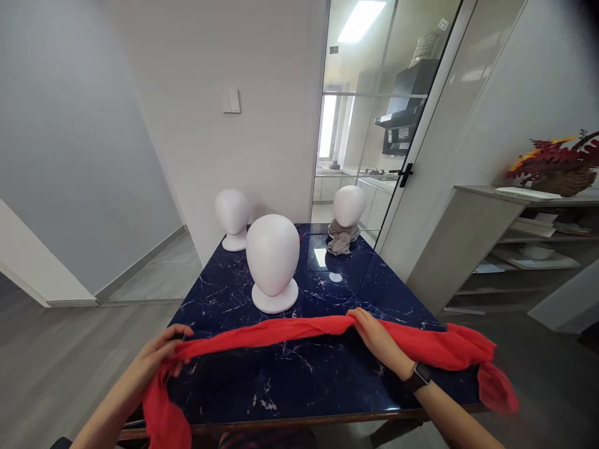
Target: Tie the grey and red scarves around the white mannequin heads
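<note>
A long red scarf is stretched sideways above the near part of the dark blue marbled table. My left hand grips it near the table's left edge, and one end hangs down below that hand. Toward the right, my right hand is closed over the scarf, its fingertips partly hidden. Beyond that hand the wider red end lies over the table's right side and droops past the edge. Just behind the scarf stands a white mannequin head on a round base, touched by neither hand.
Farther back on the left is a second white mannequin head. A third head, at the back right, has a grey scarf around its neck. A glass door stands behind the table, and a shelf unit is to the right.
</note>
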Motion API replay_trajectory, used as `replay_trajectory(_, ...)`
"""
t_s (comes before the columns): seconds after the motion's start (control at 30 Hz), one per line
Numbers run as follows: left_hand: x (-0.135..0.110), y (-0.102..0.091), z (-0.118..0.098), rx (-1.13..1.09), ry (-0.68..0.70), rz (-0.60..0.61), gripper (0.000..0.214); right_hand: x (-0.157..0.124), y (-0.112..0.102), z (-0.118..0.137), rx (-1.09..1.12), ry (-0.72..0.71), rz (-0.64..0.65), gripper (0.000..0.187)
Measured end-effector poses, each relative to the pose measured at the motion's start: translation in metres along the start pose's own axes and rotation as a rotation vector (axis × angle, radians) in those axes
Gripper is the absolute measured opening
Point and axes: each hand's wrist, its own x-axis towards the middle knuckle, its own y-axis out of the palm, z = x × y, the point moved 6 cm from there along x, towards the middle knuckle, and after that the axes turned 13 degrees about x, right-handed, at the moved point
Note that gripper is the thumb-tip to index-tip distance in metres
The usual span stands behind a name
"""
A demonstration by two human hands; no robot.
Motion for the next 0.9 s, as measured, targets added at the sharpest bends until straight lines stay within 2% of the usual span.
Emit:
replay_trajectory(0.03,0.008,0.001,-0.005,0.067,-0.01,0.037,0.034,-0.005,-0.008,-0.008,-0.027,0.012,-0.004,0.028)
replay_trajectory(0.1,0.022,0.002,-0.007,0.387,-0.003,0.061,0.03,-0.017,-0.018,-0.018,-0.083,0.039,0.024,0.031)
replay_trajectory(0.13,0.027,0.001,-0.006,0.591,-0.001,0.015,0.027,-0.022,-0.021,-0.019,-0.116,0.055,0.048,0.033)
replay_trajectory(0.2,0.03,-0.001,-0.008,0.939,0.03,-0.201,0.028,-0.03,-0.022,-0.014,-0.189,0.069,0.095,0.039)
replay_trajectory(0.23,0.028,0.004,-0.012,1.037,0.077,-0.311,0.03,-0.031,-0.02,-0.007,-0.222,0.06,0.12,0.045)
replay_trajectory(0.27,0.025,0.014,-0.018,1.075,0.153,-0.384,0.032,-0.03,-0.016,0.002,-0.248,0.04,0.145,0.052)
replay_trajectory(0.3,0.023,0.03,-0.024,1.064,0.253,-0.409,0.034,-0.027,-0.011,0.011,-0.265,0.015,0.169,0.06)
replay_trajectory(0.37,0.02,0.072,-0.035,0.925,0.455,-0.271,0.038,-0.016,0.005,0.027,-0.278,-0.022,0.2,0.066)
replay_trajectory(0.43,0.022,0.112,-0.04,0.806,0.554,-0.099,0.051,-0.003,0.022,0.034,-0.303,-0.016,0.182,0.052)
replay_trajectory(0.53,0.034,0.143,-0.037,0.712,0.488,-0.031,0.043,0.011,0.041,0.035,-0.342,-0.006,0.125,0.025)
replay_trajectory(0.63,0.042,0.144,-0.038,0.571,0.471,-0.044,0.019,0.015,0.046,0.038,-0.227,-0.051,0.107,0.021)
replay_trajectory(0.7,0.044,0.136,-0.041,0.428,0.448,0.002,0.016,0.015,0.039,0.042,-0.113,-0.039,0.095,0.022)
replay_trajectory(0.8,0.045,0.114,-0.054,0.265,0.399,0.05,0.021,0.018,0.024,0.049,-0.038,0.016,0.135,0.022)
replay_trajectory(0.9,0.045,0.08,-0.077,0.24,0.434,-0.022,0.026,0.027,0.012,0.059,-0.001,0.049,0.309,0.015)
